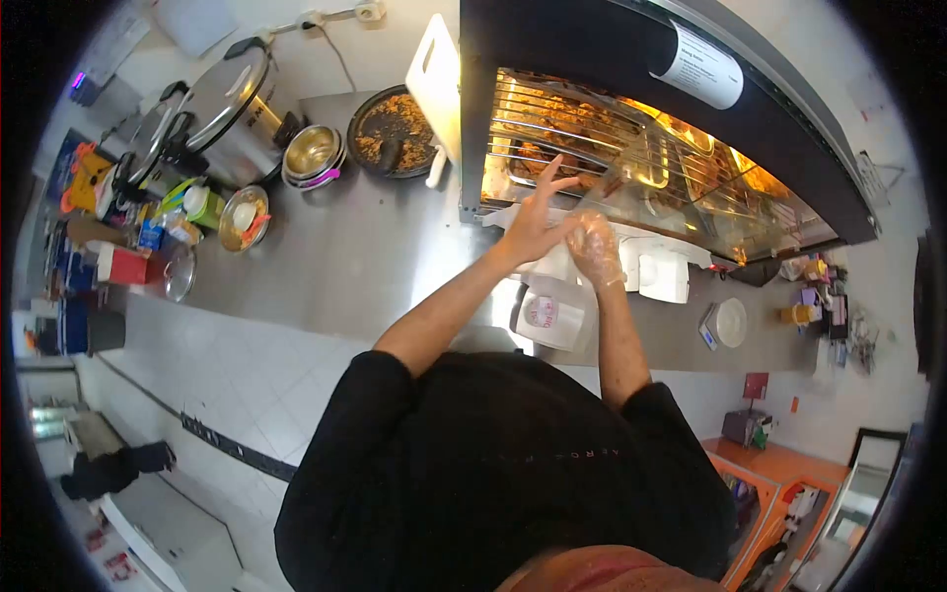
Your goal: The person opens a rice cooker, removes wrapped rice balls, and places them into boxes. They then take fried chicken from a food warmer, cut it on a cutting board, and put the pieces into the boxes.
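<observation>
My left hand (pixel 536 229) is bare, its fingers spread in front of the lit food warmer (pixel 477 128). Its thumb side comes close to my right hand (pixel 596 253), which wears a clear plastic glove. The gloved fingers look bunched together; whatever is in them is hidden. Behind them, wire racks (pixel 562 128) inside the warmer carry browned food. Under my forearms stands a whitish container with a pink printed label (pixel 544 313). Open white takeaway boxes (pixel 663 273) lie just right of the gloved hand.
On the steel counter (pixel 345 247) at left stand a large pressure cooker (pixel 227 109), stacked metal bowls (pixel 312 153) and a dark pan of crumbly food (pixel 380 148). A white cutting board (pixel 434 89) leans against the warmer. A round white plate (pixel 730 323) lies at right.
</observation>
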A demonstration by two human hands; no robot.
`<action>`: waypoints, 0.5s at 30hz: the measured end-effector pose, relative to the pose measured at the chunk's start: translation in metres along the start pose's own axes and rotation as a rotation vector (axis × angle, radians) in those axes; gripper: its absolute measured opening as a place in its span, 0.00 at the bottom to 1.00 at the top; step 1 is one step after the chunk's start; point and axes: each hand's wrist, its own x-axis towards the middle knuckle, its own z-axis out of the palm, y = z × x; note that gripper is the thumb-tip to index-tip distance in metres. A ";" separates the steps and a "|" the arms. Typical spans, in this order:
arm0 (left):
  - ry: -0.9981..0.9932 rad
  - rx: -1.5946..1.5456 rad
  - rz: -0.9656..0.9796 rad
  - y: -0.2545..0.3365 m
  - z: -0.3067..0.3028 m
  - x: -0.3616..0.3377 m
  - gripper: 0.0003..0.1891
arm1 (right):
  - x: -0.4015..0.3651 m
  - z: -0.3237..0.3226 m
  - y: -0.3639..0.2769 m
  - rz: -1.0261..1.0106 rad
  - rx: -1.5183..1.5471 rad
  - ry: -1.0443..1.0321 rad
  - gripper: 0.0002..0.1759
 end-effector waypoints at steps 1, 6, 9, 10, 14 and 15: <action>-0.029 0.029 -0.062 -0.003 -0.013 -0.008 0.47 | 0.016 -0.005 -0.005 0.046 0.003 0.224 0.11; -0.087 0.068 -0.373 -0.047 -0.102 -0.111 0.31 | 0.063 -0.060 0.007 0.320 -0.347 0.923 0.09; 0.069 0.033 -0.573 -0.066 -0.143 -0.196 0.30 | 0.049 -0.092 0.040 0.448 -0.210 0.690 0.09; 0.140 0.052 -0.572 -0.062 -0.151 -0.220 0.29 | 0.047 -0.096 0.042 0.515 -0.081 0.721 0.08; 0.356 0.149 -0.721 -0.045 -0.152 -0.278 0.27 | 0.049 -0.092 0.047 0.475 0.234 0.879 0.09; 0.417 0.149 -0.781 -0.040 -0.145 -0.276 0.26 | 0.045 -0.088 0.049 0.470 0.243 0.779 0.10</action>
